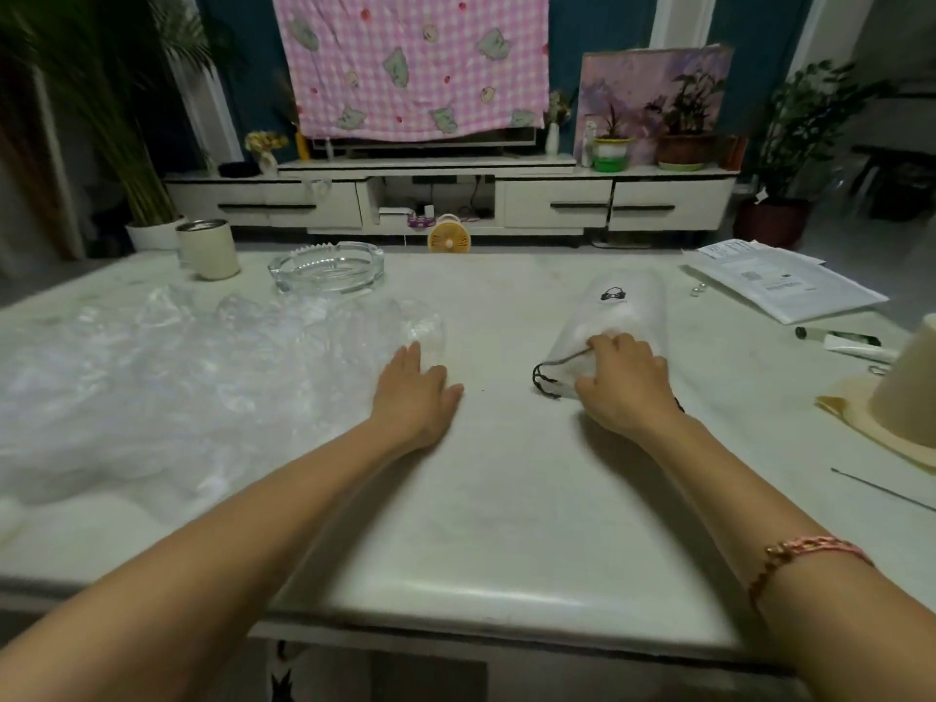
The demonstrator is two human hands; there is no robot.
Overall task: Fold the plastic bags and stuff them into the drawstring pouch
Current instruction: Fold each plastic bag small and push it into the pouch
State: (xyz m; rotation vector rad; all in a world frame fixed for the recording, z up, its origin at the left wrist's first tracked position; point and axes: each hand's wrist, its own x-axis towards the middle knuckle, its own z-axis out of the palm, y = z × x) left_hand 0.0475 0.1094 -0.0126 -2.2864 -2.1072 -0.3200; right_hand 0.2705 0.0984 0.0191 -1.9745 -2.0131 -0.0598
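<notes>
A heap of clear crumpled plastic bags (167,377) covers the left half of the white table (496,524). My left hand (416,392) lies flat and open on the table at the heap's right edge, fingertips touching the plastic. A white drawstring pouch (620,309) with a small black logo lies right of centre, its mouth toward me. My right hand (625,382) rests on the pouch's mouth with fingers curled over the gathered fabric. The dark drawstring (546,382) loops out to the left of that hand.
A glass ashtray (326,268) and a cream mug (208,249) stand at the back left. Papers (780,283), a tube (841,344) and a beige hat (901,402) lie along the right edge. A thin rod (881,488) lies near the front right.
</notes>
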